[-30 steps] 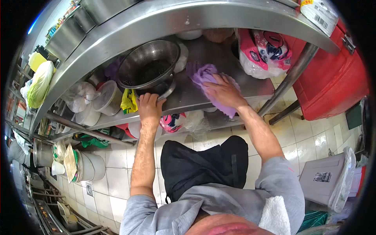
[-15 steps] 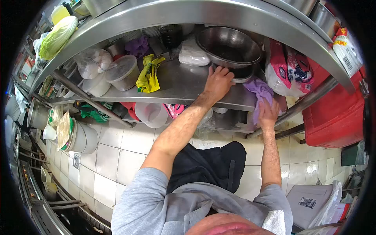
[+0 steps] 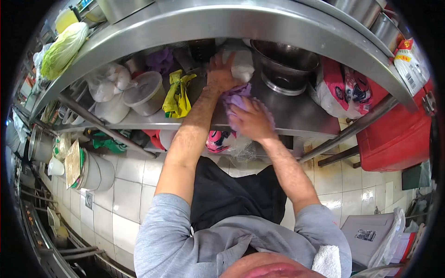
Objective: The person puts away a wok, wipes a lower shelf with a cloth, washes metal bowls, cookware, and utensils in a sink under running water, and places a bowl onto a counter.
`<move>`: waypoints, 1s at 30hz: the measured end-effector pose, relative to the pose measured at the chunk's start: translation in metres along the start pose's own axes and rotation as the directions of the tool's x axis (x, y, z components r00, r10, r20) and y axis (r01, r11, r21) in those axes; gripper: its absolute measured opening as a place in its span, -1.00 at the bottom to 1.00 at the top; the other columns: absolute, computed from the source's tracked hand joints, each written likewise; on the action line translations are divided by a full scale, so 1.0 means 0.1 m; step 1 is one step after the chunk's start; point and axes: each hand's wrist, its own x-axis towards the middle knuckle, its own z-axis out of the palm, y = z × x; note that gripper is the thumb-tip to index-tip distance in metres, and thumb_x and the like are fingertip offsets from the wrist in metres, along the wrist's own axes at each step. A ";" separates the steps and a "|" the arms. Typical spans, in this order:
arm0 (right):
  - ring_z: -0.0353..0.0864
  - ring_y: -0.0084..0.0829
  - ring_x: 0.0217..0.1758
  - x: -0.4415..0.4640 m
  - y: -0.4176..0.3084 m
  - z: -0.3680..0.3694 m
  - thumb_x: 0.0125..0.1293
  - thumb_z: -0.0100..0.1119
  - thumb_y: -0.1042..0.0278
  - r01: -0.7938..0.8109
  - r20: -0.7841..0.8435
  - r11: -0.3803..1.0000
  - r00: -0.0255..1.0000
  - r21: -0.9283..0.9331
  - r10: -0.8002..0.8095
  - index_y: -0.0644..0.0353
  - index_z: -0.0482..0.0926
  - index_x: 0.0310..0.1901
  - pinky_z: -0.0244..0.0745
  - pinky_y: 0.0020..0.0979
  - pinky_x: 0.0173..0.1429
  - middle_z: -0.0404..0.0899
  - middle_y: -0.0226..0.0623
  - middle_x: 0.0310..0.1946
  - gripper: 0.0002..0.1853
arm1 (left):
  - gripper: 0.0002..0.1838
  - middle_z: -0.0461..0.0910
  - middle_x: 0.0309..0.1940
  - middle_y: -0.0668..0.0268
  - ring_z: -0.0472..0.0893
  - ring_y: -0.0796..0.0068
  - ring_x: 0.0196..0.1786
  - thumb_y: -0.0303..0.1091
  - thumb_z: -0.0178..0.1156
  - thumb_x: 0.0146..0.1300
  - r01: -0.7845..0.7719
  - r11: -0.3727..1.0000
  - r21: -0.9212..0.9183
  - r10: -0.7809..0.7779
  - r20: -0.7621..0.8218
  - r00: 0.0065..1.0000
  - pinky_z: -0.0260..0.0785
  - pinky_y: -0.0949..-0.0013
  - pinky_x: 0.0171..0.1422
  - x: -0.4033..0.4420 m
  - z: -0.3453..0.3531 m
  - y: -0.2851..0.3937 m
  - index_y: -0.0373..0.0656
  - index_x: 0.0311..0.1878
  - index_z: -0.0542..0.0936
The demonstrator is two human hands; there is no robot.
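My left hand (image 3: 221, 74) reaches deep onto the steel under-shelf (image 3: 303, 113), fingers spread against the left side of a white plastic-wrapped package (image 3: 242, 66). Nearer the shelf's front, my right hand (image 3: 252, 119) presses a crumpled purple cloth (image 3: 234, 99) onto the metal, its fingers over the fabric. A large metal bowl (image 3: 285, 58) rests to the right, on top of a smaller round metal piece (image 3: 283, 88). Left of my left forearm stands a knotted yellow bag (image 3: 176, 95).
A lidded plastic tub (image 3: 144, 95) and a clear bag of round white items (image 3: 109, 79) occupy the shelf's left. Pink-printed packaging (image 3: 345, 88) sits at its right end, beside a red bin (image 3: 394, 139). The steel counter edge (image 3: 222, 25) overhangs my hands.
My right hand has carried the purple cloth leftward from the shelf's right front edge. My left hand has gone from the metal bowls to the white package. The bowls now sit slightly farther right.
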 end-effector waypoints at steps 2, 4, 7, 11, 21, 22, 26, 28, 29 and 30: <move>0.35 -0.04 0.08 0.16 -0.09 0.04 0.14 0.08 0.06 0.020 -0.009 0.999 1.000 -0.034 -0.020 -0.04 0.52 -0.04 0.18 -0.03 0.25 0.32 -0.06 0.06 -0.63 | -0.03 -0.01 0.32 0.18 0.00 -0.17 0.34 -0.01 0.34 -0.19 0.005 0.989 0.146 -0.029 0.162 0.986 0.15 -0.12 0.26 0.13 0.10 -0.03 0.23 0.34 0.06; 0.35 -0.06 0.08 0.15 -0.06 0.04 0.15 0.06 0.08 0.019 -0.036 0.999 0.999 -0.030 -0.020 -0.04 0.51 -0.01 0.16 -0.05 0.28 0.31 -0.08 0.05 -0.63 | 0.07 -0.12 0.36 0.20 -0.15 -0.20 0.38 0.04 0.33 -0.21 0.062 0.998 0.021 -0.065 0.426 0.903 0.07 -0.24 0.27 0.27 0.19 -0.07 0.30 0.37 -0.09; 0.33 -0.07 0.10 0.11 -0.10 0.03 0.18 0.05 0.11 -0.010 0.013 1.000 1.000 0.008 0.010 -0.05 0.51 -0.01 0.12 -0.09 0.31 0.32 -0.11 0.04 -0.65 | -0.12 0.07 0.29 0.17 0.17 -0.15 0.27 0.02 0.29 -0.15 -0.003 0.999 0.043 -0.011 0.317 0.948 0.28 -0.10 0.15 0.29 0.33 -0.15 0.16 0.29 0.13; 0.28 -0.08 0.16 0.02 -0.17 -0.04 0.19 0.04 0.14 -0.055 0.104 0.998 0.993 0.040 0.050 -0.05 0.50 0.02 0.09 -0.13 0.33 0.30 -0.15 0.09 -0.65 | -0.41 0.41 0.06 0.14 0.51 0.01 -0.02 -0.02 0.23 -0.07 0.135 0.991 0.010 -0.135 0.125 0.983 0.43 0.07 -0.01 0.35 0.43 -0.22 -0.01 0.07 0.40; 0.18 -0.04 0.25 1.52 0.97 0.88 0.22 -0.06 0.17 -0.208 0.119 0.952 0.964 -0.225 0.239 0.04 0.42 0.08 0.14 0.00 0.24 0.30 -0.14 0.15 -0.61 | -0.57 0.53 -0.11 0.07 0.52 0.07 -0.06 -0.05 0.08 0.15 0.070 0.993 -0.094 -0.095 -0.296 0.950 0.34 0.08 0.06 0.45 0.39 -0.68 -0.13 -0.01 0.50; 0.17 -0.06 0.26 1.77 0.94 0.80 0.19 -0.03 0.16 -0.399 0.085 0.917 0.913 -0.025 0.399 0.06 0.42 0.06 0.16 -0.01 0.23 0.31 -0.17 0.14 -0.60 | -0.57 0.53 -0.11 0.07 0.52 0.07 -0.06 -0.05 0.08 0.15 0.072 0.993 -0.089 -0.096 -0.306 0.947 0.34 0.08 0.06 0.47 0.36 -0.69 -0.13 -0.01 0.50; 0.07 -0.02 0.31 2.18 1.21 1.20 0.18 -0.04 0.12 -0.578 -0.034 0.794 0.804 0.191 0.593 0.05 0.39 0.12 0.05 0.06 0.27 0.23 -0.10 0.20 -0.54 | -0.59 0.54 -0.17 0.10 0.52 0.06 -0.10 -0.10 0.10 0.15 -0.027 0.990 -0.135 -0.039 -0.463 0.886 0.39 0.09 -0.07 0.55 0.46 -0.97 -0.20 -0.05 0.51; 0.03 0.00 0.33 2.18 1.26 1.54 0.17 -0.04 0.11 -0.526 -0.068 0.816 0.829 0.240 0.555 0.05 0.38 0.15 0.00 0.09 0.29 0.19 -0.07 0.23 -0.51 | -0.60 0.54 -0.17 0.10 0.52 0.04 -0.10 -0.12 0.12 0.13 0.031 0.986 -0.164 -0.081 -0.310 0.947 0.39 0.10 -0.11 0.57 0.53 -1.17 -0.20 -0.06 0.51; 0.01 0.01 0.34 2.16 1.27 1.68 0.17 -0.04 0.10 -0.484 -0.082 0.835 0.851 0.262 0.519 0.04 0.37 0.16 -0.03 0.10 0.30 0.17 -0.05 0.25 -0.50 | -0.62 0.55 -0.18 0.09 0.52 0.03 -0.11 -0.14 0.13 0.12 0.024 0.978 -0.209 -0.101 -0.369 0.924 0.39 0.10 -0.11 0.59 0.50 -1.18 -0.21 -0.08 0.52; -0.02 0.03 0.36 2.11 1.22 1.75 0.17 -0.04 0.09 -0.440 -0.079 0.861 0.878 0.256 0.472 0.04 0.36 0.17 -0.06 0.12 0.31 0.15 -0.03 0.26 -0.48 | -0.64 0.55 -0.20 0.08 0.52 0.02 -0.13 -0.16 0.14 0.12 0.013 0.967 -0.256 -0.125 -0.426 0.896 0.38 0.09 -0.11 0.61 0.48 -1.17 -0.22 -0.10 0.53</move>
